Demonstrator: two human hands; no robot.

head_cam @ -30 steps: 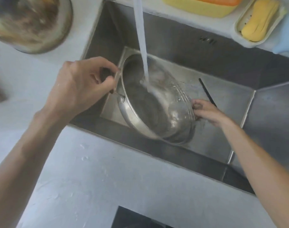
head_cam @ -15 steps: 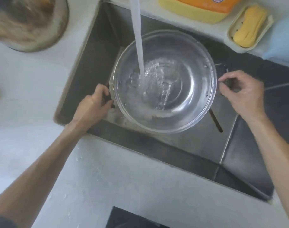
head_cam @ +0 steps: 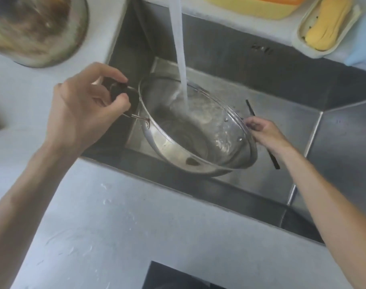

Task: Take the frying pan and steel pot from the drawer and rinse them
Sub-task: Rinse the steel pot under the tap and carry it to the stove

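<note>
The steel pot (head_cam: 178, 147) hangs tilted inside the sink (head_cam: 282, 84), its left side raised and its right side low. A stream of tap water (head_cam: 179, 49) falls into it and splashes on the inner wall. My left hand (head_cam: 84, 107) grips the pot's dark left handle above the sink's left edge. My right hand (head_cam: 265, 134) holds the right handle down in the basin. A round pan (head_cam: 34, 28), blurred and brownish inside, sits on the counter at the top left.
A thin black stick (head_cam: 261, 132) lies on the sink floor behind my right hand. A yellow soap bar in a pale dish (head_cam: 325, 26) and a yellow container (head_cam: 250, 7) stand behind the sink. Wet white countertop (head_cam: 136, 226) runs along the front; a dark panel (head_cam: 173, 278) lies at the bottom.
Half a second ago the pot was level under the tap, filling. Now it is tipped to the right, my left hand raised and my right hand lowered.
</note>
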